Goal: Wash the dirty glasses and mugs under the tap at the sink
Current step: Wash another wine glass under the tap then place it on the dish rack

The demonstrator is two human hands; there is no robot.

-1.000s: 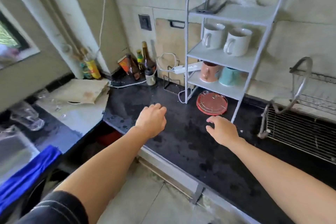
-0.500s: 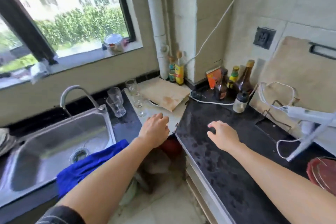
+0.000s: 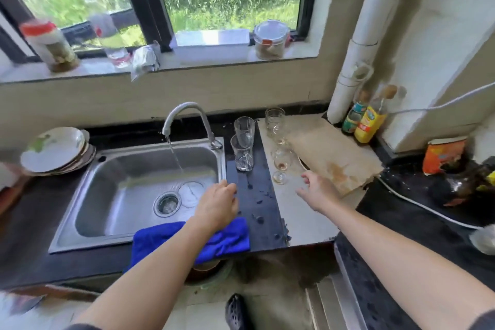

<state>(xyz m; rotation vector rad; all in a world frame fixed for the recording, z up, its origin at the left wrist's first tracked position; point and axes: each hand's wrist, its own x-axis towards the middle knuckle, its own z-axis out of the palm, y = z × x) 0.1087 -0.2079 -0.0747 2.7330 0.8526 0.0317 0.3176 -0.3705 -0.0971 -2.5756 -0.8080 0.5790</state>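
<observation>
Water falls from the tap (image 3: 187, 111) at the back rim of the sink (image 3: 88, 195) into the basin. Just right of the sink, two clear glasses (image 3: 242, 154) stand upright on the dark counter (image 3: 258, 195) (the nearer one has a handle). Farther right are two stemmed glasses (image 3: 280, 162), the nearer with brown dregs. The left hand (image 3: 217, 203) hovers over the sink's right rim, fingers loosely bent, holding nothing. The right hand (image 3: 316, 190) reaches out right of the sink, fingers spread and empty, near the closer stemmed glass but apart from it. A blue cloth (image 3: 230, 241) drapes over the sink's front right corner. Plates (image 3: 53, 149) are stacked left of the sink.
</observation>
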